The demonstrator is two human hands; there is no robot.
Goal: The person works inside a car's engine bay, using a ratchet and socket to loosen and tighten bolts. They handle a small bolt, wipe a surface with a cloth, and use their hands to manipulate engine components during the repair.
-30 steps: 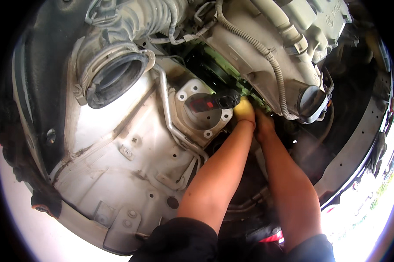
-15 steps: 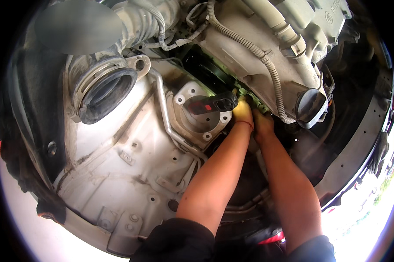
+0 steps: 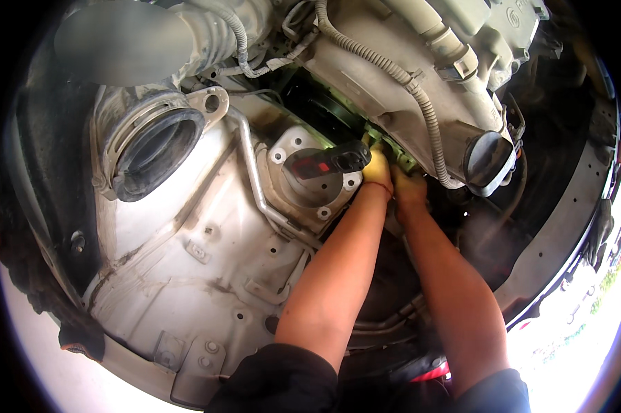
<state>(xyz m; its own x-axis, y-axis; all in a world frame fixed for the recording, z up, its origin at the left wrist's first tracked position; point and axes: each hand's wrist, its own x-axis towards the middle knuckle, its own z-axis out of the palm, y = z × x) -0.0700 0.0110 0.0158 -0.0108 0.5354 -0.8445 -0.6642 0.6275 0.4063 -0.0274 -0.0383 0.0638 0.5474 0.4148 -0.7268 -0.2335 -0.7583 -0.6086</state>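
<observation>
My left hand [image 3: 377, 165], in a yellow glove, reaches into the narrow gap below the engine, its fingers bent at a green-lit fitting [image 3: 374, 136]; what they grip is unclear. Just right of it my right hand [image 3: 408, 187], also gloved in yellow, is against the lower edge of that gap, fingers mostly hidden in shadow and behind parts. Beside my left hand a black tool [image 3: 345, 157] with a red patch lies across the round opening of a bolted metal flange [image 3: 278, 180].
A grey engine housing [image 3: 365, 79] with a ribbed conduit [image 3: 431, 131] overhangs my hands. An open rubber-rimmed duct [image 3: 124, 165] and a bent metal pipe [image 3: 255, 175] are at left, over white painted body metal [image 3: 173, 275]. A dark curved rim [image 3: 551, 234] bounds the right. A blurred patch covers the upper left.
The view has shifted slightly, the engine parts sliding left. Both hands are a little farther up and left in the picture, still inside the gap. The upper-left blurred patch has appeared.
</observation>
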